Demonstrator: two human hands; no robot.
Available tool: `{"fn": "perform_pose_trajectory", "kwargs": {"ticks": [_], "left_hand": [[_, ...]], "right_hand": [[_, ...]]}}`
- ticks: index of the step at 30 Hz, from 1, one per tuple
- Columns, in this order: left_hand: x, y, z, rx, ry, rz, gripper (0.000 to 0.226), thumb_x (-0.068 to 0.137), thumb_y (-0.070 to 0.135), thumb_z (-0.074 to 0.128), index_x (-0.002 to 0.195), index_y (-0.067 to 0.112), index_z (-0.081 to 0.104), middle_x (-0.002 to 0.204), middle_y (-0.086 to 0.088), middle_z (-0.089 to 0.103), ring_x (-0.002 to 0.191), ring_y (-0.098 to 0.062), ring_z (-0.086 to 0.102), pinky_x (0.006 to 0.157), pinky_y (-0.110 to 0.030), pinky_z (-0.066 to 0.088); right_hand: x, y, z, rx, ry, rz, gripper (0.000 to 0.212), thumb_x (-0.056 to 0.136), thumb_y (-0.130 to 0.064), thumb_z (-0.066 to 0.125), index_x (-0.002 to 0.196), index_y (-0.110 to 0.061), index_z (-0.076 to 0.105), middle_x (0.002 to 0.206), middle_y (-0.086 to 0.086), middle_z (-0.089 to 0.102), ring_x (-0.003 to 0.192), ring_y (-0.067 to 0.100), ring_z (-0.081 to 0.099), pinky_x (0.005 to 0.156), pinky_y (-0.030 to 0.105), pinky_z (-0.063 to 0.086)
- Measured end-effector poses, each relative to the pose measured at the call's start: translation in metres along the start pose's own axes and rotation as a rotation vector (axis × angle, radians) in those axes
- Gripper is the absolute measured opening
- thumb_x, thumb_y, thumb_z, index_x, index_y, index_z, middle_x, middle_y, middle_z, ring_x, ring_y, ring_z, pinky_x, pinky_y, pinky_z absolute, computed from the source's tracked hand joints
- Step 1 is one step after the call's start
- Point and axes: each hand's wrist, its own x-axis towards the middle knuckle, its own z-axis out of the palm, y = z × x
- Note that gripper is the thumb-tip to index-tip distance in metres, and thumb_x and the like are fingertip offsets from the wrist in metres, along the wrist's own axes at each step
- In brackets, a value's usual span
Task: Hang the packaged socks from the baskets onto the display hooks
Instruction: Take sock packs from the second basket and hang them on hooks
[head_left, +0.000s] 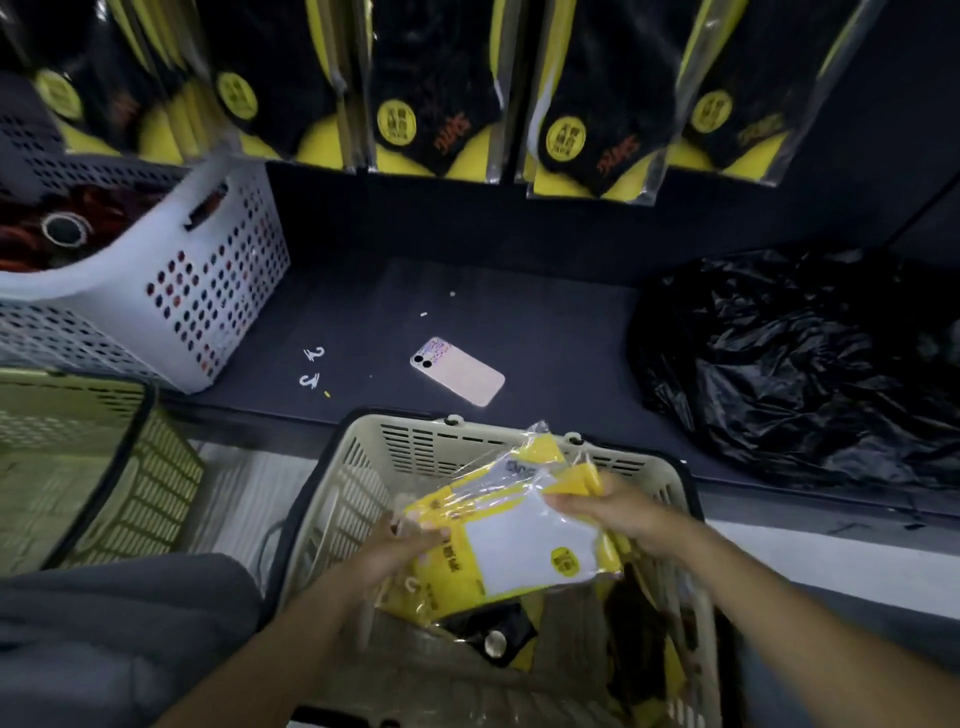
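Observation:
A stack of packaged white socks (511, 540) in clear bags with yellow cards is held over the beige basket (415, 441). My left hand (402, 543) grips the stack's left edge. My right hand (613, 512) pinches its upper right side. More packets, black and yellow, lie in the basket (493, 636) below. Rows of black packaged socks (426, 88) hang on the display at the top; the hooks themselves are out of view.
A white perforated basket (208, 291) with dark goods stands on the dark shelf at left. A phone (457, 370) and two white plastic hooks (311, 366) lie on the shelf. A black plastic bag (800, 358) fills the right side. Another beige basket (119, 467) sits at left.

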Motion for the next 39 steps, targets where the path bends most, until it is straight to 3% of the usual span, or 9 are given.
{"fn": "perform_pose_trajectory", "kwargs": {"ticks": [6, 9, 12, 16, 20, 25, 29, 35, 39], "left_hand": [[-0.048, 0.095, -0.009, -0.146, -0.072, 0.342, 0.048, 0.073, 0.037, 0.072, 0.116, 0.018, 0.060, 0.112, -0.007, 0.069, 0.084, -0.012, 0.070, 0.072, -0.022, 0.054], [-0.074, 0.141, -0.013, -0.414, 0.002, 0.497, 0.056, 0.079, 0.032, 0.066, 0.131, 0.020, 0.048, 0.112, -0.003, 0.068, 0.094, -0.017, 0.066, 0.083, -0.031, 0.051], [-0.102, 0.172, -0.001, -0.594, -0.167, 0.561, 0.064, 0.077, 0.034, 0.058, 0.136, 0.019, 0.041, 0.116, -0.002, 0.066, 0.101, -0.020, 0.067, 0.091, -0.040, 0.053], [-0.139, 0.199, 0.042, -0.435, -0.310, 0.647, 0.049, 0.076, 0.035, 0.073, 0.118, 0.020, 0.055, 0.114, 0.002, 0.070, 0.105, -0.016, 0.067, 0.091, -0.034, 0.054], [-0.151, 0.215, 0.065, -0.448, -0.121, 0.669, 0.047, 0.082, 0.038, 0.065, 0.120, 0.010, 0.061, 0.095, -0.014, 0.071, 0.083, -0.010, 0.066, 0.081, -0.029, 0.049], [-0.151, 0.232, 0.052, -0.381, 0.045, 0.814, 0.023, 0.083, 0.025, 0.070, 0.105, 0.020, 0.067, 0.100, 0.003, 0.075, 0.093, -0.016, 0.071, 0.074, -0.025, 0.054], [-0.154, 0.244, 0.050, -0.282, 0.061, 0.832, 0.032, 0.071, 0.022, 0.081, 0.099, 0.016, 0.067, 0.089, 0.006, 0.076, 0.081, -0.010, 0.073, 0.059, -0.016, 0.053], [-0.156, 0.263, 0.065, -0.206, -0.026, 0.849, 0.051, 0.054, 0.028, 0.086, 0.099, 0.013, 0.068, 0.088, 0.000, 0.076, 0.080, -0.015, 0.073, 0.059, -0.020, 0.055], [-0.155, 0.277, 0.068, -0.197, -0.053, 0.910, 0.035, 0.068, 0.044, 0.071, 0.094, 0.020, 0.072, 0.091, 0.003, 0.076, 0.082, -0.009, 0.072, 0.060, -0.014, 0.052]], "right_hand": [[-0.076, -0.071, -0.060, 0.181, 0.134, -0.209, 0.037, 0.076, -0.022, 0.069, 0.109, -0.005, 0.069, 0.098, 0.011, 0.074, 0.082, 0.019, 0.070, 0.068, 0.027, 0.057], [-0.096, -0.092, -0.073, 0.356, 0.268, -0.319, 0.042, 0.074, -0.031, 0.067, 0.110, -0.010, 0.068, 0.099, 0.009, 0.075, 0.080, 0.018, 0.072, 0.063, 0.027, 0.059], [-0.101, -0.105, -0.067, 0.586, 0.282, -0.386, 0.040, 0.074, -0.037, 0.064, 0.109, -0.017, 0.069, 0.102, 0.004, 0.075, 0.086, 0.018, 0.072, 0.064, 0.030, 0.060], [-0.095, -0.114, -0.043, 0.766, 0.231, -0.385, 0.044, 0.075, -0.039, 0.063, 0.114, -0.018, 0.067, 0.108, 0.003, 0.073, 0.093, 0.017, 0.071, 0.070, 0.031, 0.060], [-0.096, -0.116, -0.037, 0.640, 0.167, -0.398, 0.045, 0.081, -0.038, 0.063, 0.121, -0.018, 0.063, 0.115, 0.005, 0.070, 0.105, 0.022, 0.068, 0.084, 0.035, 0.056], [-0.099, -0.141, -0.042, 0.476, 0.530, -0.604, 0.049, 0.084, -0.017, 0.069, 0.130, -0.017, 0.050, 0.132, -0.003, 0.055, 0.123, 0.011, 0.051, 0.103, 0.028, 0.041], [-0.106, -0.166, -0.039, 0.382, 0.531, -0.781, 0.031, 0.086, -0.016, 0.067, 0.116, -0.019, 0.062, 0.114, -0.009, 0.066, 0.098, -0.006, 0.062, 0.076, 0.008, 0.049], [-0.104, -0.183, -0.040, 0.455, 0.542, -0.878, 0.018, 0.077, -0.020, 0.072, 0.085, -0.010, 0.060, 0.076, 0.000, 0.057, 0.066, 0.001, 0.057, 0.061, 0.011, 0.046], [-0.104, -0.184, -0.053, 0.558, 0.487, -0.855, 0.026, 0.073, -0.028, 0.070, 0.087, -0.011, 0.059, 0.086, 0.001, 0.073, 0.076, 0.008, 0.067, 0.068, 0.022, 0.051]]}}
